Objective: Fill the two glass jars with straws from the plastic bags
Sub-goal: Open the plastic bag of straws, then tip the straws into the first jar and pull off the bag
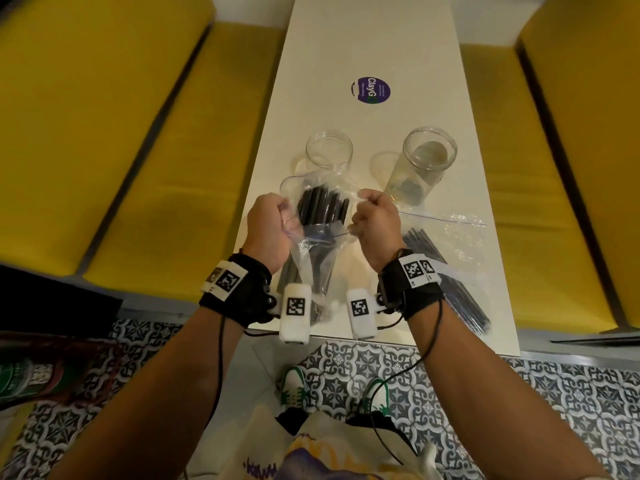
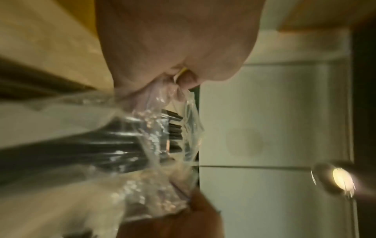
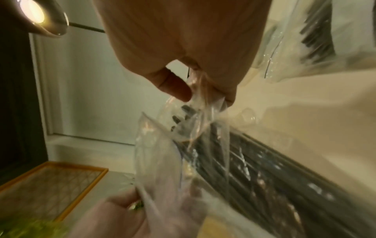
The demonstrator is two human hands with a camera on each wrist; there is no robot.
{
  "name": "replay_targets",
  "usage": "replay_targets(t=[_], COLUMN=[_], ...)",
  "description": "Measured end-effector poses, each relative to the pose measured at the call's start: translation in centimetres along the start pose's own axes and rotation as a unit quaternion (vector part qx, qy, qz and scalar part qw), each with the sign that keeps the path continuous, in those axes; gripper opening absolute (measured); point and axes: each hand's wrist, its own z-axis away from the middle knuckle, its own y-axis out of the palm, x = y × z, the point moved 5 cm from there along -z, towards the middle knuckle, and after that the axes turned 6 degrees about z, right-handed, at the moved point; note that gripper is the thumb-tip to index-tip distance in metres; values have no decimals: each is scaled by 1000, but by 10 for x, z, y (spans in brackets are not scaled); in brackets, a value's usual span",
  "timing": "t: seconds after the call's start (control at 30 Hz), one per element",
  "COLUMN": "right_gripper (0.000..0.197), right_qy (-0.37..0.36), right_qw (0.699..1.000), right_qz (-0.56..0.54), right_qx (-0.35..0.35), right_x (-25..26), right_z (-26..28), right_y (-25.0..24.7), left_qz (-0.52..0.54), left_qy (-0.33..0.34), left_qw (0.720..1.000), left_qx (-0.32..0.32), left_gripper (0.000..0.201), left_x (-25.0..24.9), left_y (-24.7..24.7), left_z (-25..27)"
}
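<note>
Both hands hold a clear plastic bag (image 1: pixel 313 244) of black straws (image 1: pixel 322 209) above the near end of the white table (image 1: pixel 367 46). My left hand (image 1: pixel 268 226) grips the bag's left mouth edge, and my right hand (image 1: pixel 375 223) grips the right edge, so the mouth is pulled apart. The wrist views show the same bag (image 2: pixel 162 133) (image 3: pixel 189 145) pinched in curled fingers. Two clear jars stand just beyond: the left jar (image 1: pixel 329 155) looks empty, the right jar (image 1: pixel 424 161) holds no straws. A second bag of straws (image 1: pixel 446 268) lies on the table to the right.
A purple round sticker (image 1: pixel 373 90) sits further up the table. Yellow benches (image 1: pixel 121 133) run along both sides. Patterned floor tiles (image 1: pixel 519 393) and my shoes (image 1: pixel 294 389) are below the table's near edge.
</note>
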Motion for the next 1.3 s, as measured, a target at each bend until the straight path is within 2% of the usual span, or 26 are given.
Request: replay_targets(t=[0.1,0.13,0.23,0.27,0.33,0.43,0.5,0.63,0.67,0.73,0.77,0.8,0.87,0.9,0.97,1.03,1.07,1.1,1.13,1.2,1.23,1.3], right_gripper=[30,30,40,43,43,42,69,141,154,166,167,163,147,137,123,118,121,127,133,140,135,113], right_qy=[-25,-35,-32,-32,-45,-64,-69,-50,-46,-49,-52,-55,-63,-61,-49,-57,-60,-62,-64,-84,-107,-172], right_qw=[997,995,999,999,999,996,988,950,940,928,927,928,931,933,937,931,922,908,890,863,858,873], right_qz=[40,53,26,9,17,35,94,243,254,257,253,243,222,209,181,169,175,185,213,277,299,316], right_qx=[68,71,2,-18,-21,56,97,189,222,265,273,277,282,288,296,318,340,371,398,414,405,328], right_x=[0,3,15,17,18,19,19,-2,-6,-9,-8,-8,-3,-1,6,10,11,11,10,10,11,13], right_z=[2,2,-6,-8,-11,1,15,34,38,41,40,39,37,37,42,49,52,58,61,66,67,64], right_y=[7,7,-9,-15,-18,-4,2,7,9,13,15,16,19,21,27,31,32,33,34,35,38,38], left_qz=[-24,-47,-129,-129,-117,-95,-57,1,16,14,7,1,-17,-55,-201,-349,-384,-384,-357,-244,-179,-94], left_qy=[3,8,105,125,126,101,98,53,52,42,19,-9,-58,-57,4,81,113,130,130,71,43,23], left_qw=[999,999,981,977,980,988,992,995,995,995,996,998,998,996,980,933,914,911,922,966,982,995], left_qx=[35,21,-97,-114,-100,-62,-56,-88,-82,-93,-88,-62,13,28,4,-45,-63,-75,-77,-42,-26,6], left_gripper=[47,44,14,8,10,18,22,27,28,21,26,41,76,82,76,74,77,79,79,75,71,66], left_x=[-2,-4,-18,-21,-19,-10,-7,-7,-7,-7,-7,-4,-1,0,-6,-13,-17,-18,-17,-7,0,5], left_y=[13,14,-2,-6,-6,-2,-1,-3,0,0,0,0,4,5,6,8,7,5,3,-1,-2,0], left_z=[15,17,13,11,7,4,0,-2,0,0,0,-1,-1,0,2,3,1,-1,-2,-7,-10,-8])
